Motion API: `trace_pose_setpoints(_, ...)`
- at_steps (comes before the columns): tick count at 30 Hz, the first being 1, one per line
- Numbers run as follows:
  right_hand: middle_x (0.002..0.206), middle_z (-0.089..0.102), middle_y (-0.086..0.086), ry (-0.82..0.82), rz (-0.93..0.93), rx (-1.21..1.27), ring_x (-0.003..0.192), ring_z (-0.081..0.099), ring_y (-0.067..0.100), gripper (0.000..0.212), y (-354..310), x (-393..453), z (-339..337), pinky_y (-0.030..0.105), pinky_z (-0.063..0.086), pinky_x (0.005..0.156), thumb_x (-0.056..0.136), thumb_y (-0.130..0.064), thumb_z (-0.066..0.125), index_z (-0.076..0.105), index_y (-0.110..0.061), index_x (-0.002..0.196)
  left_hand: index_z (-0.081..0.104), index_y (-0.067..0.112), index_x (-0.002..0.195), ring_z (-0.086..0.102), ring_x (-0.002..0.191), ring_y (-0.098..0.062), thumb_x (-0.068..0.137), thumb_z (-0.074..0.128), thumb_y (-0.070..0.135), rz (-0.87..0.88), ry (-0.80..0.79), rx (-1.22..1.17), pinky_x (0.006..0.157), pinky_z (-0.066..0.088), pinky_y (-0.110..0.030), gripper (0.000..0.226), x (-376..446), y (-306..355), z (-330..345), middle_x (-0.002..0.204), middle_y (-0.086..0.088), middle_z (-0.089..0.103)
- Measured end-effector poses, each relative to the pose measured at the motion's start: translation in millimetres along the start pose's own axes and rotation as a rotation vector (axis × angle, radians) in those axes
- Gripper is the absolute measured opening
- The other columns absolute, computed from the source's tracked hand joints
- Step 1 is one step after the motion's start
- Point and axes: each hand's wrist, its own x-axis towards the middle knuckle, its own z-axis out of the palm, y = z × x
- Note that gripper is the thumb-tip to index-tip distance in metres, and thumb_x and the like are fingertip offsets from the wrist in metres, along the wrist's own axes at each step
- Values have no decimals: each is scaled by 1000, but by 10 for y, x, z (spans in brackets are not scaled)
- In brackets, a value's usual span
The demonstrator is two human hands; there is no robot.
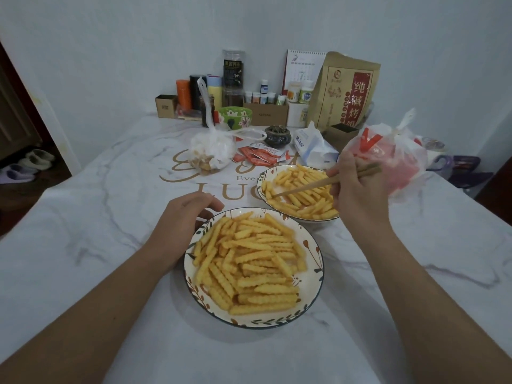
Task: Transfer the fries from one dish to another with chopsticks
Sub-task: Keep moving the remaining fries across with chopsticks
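Tabletop [83,245]: chopsticks [318,183] between fingers [336,173].

— How many views am I working with?

— One. I read it as a head-worn camera, looking forward and down along the table [83,245] from its near end.

— How close?

— Close. The near dish [310,275] sits just below centre, both forearms entering from the bottom corners. The wide lens bends the table edges.

— Far limit?

— The wall [138,37] behind the far clutter. At left, a doorway [16,128]. No second view to compare.
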Motion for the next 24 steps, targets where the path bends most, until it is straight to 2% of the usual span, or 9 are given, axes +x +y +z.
trace_pose_setpoints(4,47,49,-4,204,73,222,43,46,9,55,-83,-9,-80,23,35,43,106,-38,47,64,-21,57,76,9,84,67,75,-24,99,55,22,-12,11,-49,69,54,-34,29,0,2,-6,99,-25,71)
trace_pose_setpoints(6,47,48,-2,228,111,304,41,41,11,58,-106,27,-172,23,30,42,107,-36,46,62,-21,54,76,7,87,66,76,-25,100,55,23,-16,12,-59,68,54,-34,30,-3,0,-8,97,-24,71)
trace_pose_setpoints(9,48,44,4,39,177,424,40,29,15,63,-111,94,-314,25,20,43,108,-31,43,65,-18,51,76,7,86,66,74,-23,100,55,23,-14,13,-50,64,54,-30,30,-1,2,-6,92,-16,71)
trace_pose_setpoints(11,49,42,6,-143,216,423,41,27,15,62,-114,102,-379,25,18,44,108,-29,43,65,-18,51,76,7,87,66,72,-21,101,54,23,-9,12,-45,61,54,-27,31,4,-1,-1,89,-13,71)
trace_pose_setpoints(13,51,40,7,-259,229,389,41,27,15,59,-126,92,-413,26,16,46,107,-29,44,64,-18,52,76,6,88,66,71,-20,102,53,24,-8,11,-45,59,54,-26,32,8,-8,-1,88,-13,71)
trace_pose_setpoints(20,44,36,6,-353,252,426,37,26,14,56,-186,47,-421,26,14,46,106,-28,40,61,-12,57,77,9,85,65,75,-25,102,53,25,1,2,-50,69,54,-34,34,34,-12,-11,89,-15,70)
trace_pose_setpoints(24,42,36,5,-427,228,409,35,26,13,57,-235,21,-413,25,14,44,106,-22,37,62,-12,56,77,11,83,64,77,-25,102,52,25,21,-2,-32,73,54,-38,34,54,-22,-18,97,-21,71)
